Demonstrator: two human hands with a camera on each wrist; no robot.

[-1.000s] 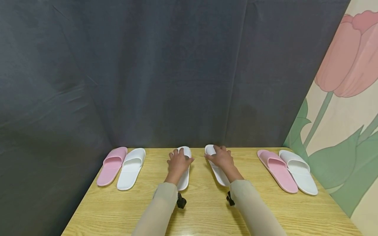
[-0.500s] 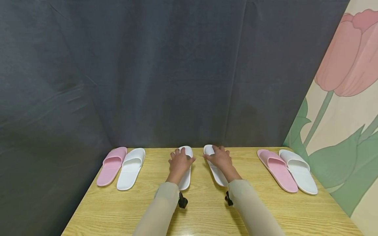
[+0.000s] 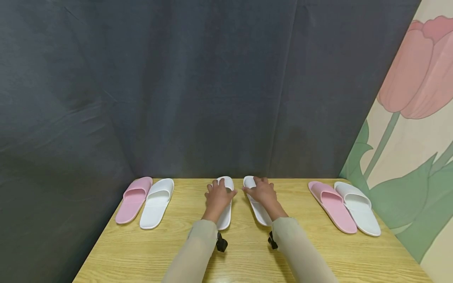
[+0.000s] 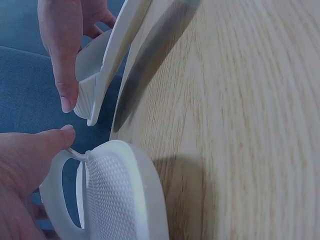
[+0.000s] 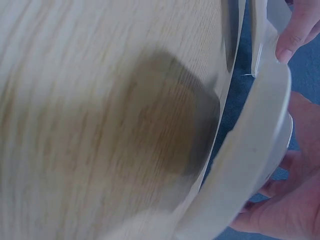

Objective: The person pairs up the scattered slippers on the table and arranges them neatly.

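Note:
Near the middle of the far table side, my left hand [image 3: 217, 198] grips a white slipper [image 3: 225, 221] by its strap, thumb on the inner edge. To its right, my right hand [image 3: 264, 193] grips another white slipper [image 3: 261, 215] the same way. Both toes point at the curtain, with a gap between the slippers. In the left wrist view the left slipper [image 4: 112, 190] shows its dimpled insole, and the thumbs face each other. From the right wrist, the right slipper [image 5: 250, 150] appears slightly raised, its shadow beside it on the wood. The fingers' far ends are partly hidden.
At the left lie a pink slipper [image 3: 134, 200] and a white slipper [image 3: 157, 204]. Another pink slipper [image 3: 332, 206] and white slipper [image 3: 357, 208] lie at the right. A dark curtain [image 3: 212, 98] hangs behind the wooden table [image 3: 244, 259]; a tulip-painted wall [image 3: 424, 137] stands right.
My left hand has shifted a little to the right with its white slipper, and my right hand slightly to the left with the other. The gap between the two slippers has narrowed.

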